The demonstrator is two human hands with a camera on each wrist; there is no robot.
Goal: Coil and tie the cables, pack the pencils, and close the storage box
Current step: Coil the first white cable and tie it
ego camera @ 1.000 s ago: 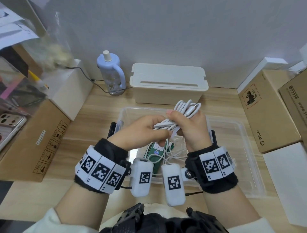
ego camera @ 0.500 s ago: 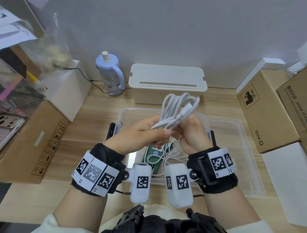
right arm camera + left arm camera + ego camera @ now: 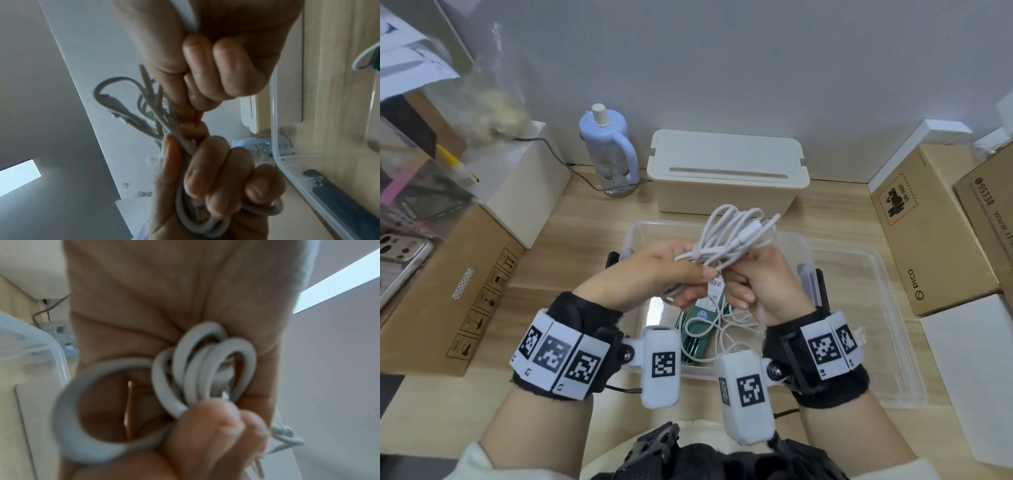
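A white cable [image 3: 736,236] is bunched into loose loops and held above the clear storage box [image 3: 866,260]. My left hand [image 3: 698,274] grips the bundle's lower end; the loops [image 3: 205,369] poke out against its palm. My right hand [image 3: 736,291] pinches the same bundle from the right, fingers curled, with the cable [image 3: 131,113] fanning out beyond them. The plug end sticks out up and to the right. Inside the box lie a green pencil pack [image 3: 697,329] and a second loose white cable [image 3: 739,330], both partly hidden by my hands.
A cream lidded box [image 3: 726,164] and a pale blue bottle [image 3: 606,150] stand at the back. Cardboard boxes flank the table on the left [image 3: 448,284] and right [image 3: 928,226]. A white box [image 3: 524,178] sits at back left and a white sheet [image 3: 969,370] at front right.
The bundle's loops have spread and risen above my hands. My right hand has slid down from the top of the bundle to its middle, and both wrists have turned.
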